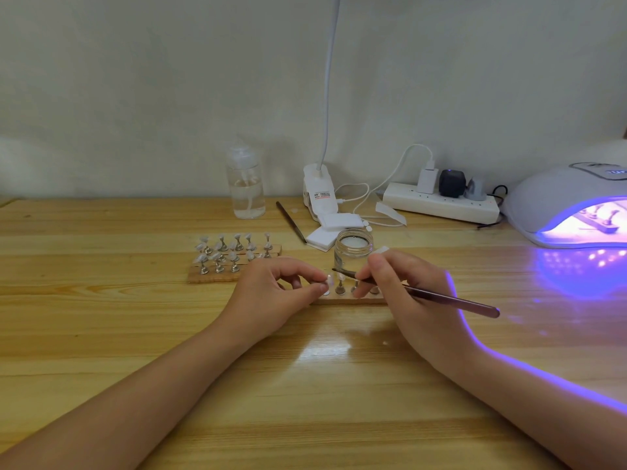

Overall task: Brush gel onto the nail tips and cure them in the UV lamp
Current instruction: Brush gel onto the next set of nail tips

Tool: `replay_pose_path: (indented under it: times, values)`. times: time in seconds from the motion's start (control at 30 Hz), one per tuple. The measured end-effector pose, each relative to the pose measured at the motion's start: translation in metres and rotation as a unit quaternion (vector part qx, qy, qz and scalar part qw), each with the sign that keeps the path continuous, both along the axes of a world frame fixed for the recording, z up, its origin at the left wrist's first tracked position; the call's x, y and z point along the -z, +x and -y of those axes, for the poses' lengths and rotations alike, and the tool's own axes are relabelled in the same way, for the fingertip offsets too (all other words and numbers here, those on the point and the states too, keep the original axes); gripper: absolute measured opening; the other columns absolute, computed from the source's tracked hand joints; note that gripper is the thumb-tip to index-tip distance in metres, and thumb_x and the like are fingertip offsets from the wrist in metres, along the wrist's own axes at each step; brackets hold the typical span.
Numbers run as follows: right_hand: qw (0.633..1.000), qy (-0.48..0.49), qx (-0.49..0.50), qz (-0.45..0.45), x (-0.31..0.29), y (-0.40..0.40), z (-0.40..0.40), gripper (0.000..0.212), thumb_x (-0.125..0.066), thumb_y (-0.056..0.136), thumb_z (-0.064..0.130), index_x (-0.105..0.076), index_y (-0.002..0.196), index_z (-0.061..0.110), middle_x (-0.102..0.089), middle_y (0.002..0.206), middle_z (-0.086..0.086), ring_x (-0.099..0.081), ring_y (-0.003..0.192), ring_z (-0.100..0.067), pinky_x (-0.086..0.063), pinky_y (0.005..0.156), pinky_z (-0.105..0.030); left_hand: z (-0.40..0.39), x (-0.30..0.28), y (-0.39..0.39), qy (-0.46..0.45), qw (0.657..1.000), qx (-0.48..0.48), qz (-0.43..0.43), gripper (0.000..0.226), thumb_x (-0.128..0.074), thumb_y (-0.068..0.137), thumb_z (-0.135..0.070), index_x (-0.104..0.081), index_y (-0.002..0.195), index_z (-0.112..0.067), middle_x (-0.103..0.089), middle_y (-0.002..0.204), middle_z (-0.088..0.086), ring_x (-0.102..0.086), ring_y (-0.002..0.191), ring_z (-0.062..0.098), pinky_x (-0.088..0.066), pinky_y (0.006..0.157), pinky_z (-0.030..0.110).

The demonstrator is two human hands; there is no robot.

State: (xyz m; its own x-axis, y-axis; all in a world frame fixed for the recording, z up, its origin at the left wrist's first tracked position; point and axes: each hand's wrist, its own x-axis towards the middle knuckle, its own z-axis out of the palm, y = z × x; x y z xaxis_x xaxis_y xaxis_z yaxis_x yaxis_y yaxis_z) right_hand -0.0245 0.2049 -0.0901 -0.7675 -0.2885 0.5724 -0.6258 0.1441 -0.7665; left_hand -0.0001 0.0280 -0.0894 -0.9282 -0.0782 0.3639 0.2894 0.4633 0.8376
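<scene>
My left hand (285, 290) pinches a clear nail tip (327, 279) on its metal stand at the left end of a small wooden strip (349, 301). My right hand (410, 293) grips a thin dark gel brush (441, 296), whose bristle end points at that tip. Other stands on the strip are partly hidden by my fingers. An open glass jar (353, 251) stands just behind the strip. The white UV lamp (570, 205) at the right glows violet, with another strip of stands inside it.
Two wooden strips (234, 266) with several nail tips on stands sit to the left. Behind are a clear pump bottle (246, 184), a second brush (291, 221), white pads (325, 232), a clip lamp (320, 195) and a power strip (441, 203) with cables.
</scene>
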Motion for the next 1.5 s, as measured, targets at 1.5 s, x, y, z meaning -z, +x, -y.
replay_pose_path:
  times: [1.5]
  values:
    - [0.999,0.013,-0.049,-0.008,0.0005,0.0046,0.0000,0.029,-0.046,0.090,0.033,-0.063,0.069,0.022,-0.066,0.060,0.000,-0.056,0.057,0.002,-0.038,0.061,-0.007,0.0001,0.0006,-0.0005,-0.002,1.000,-0.002,-0.002,0.020,-0.075,0.071,-0.008,-0.071,0.072,-0.028,-0.060,0.056,-0.024,-0.048,0.057,-0.003,-0.035,0.051,0.008]
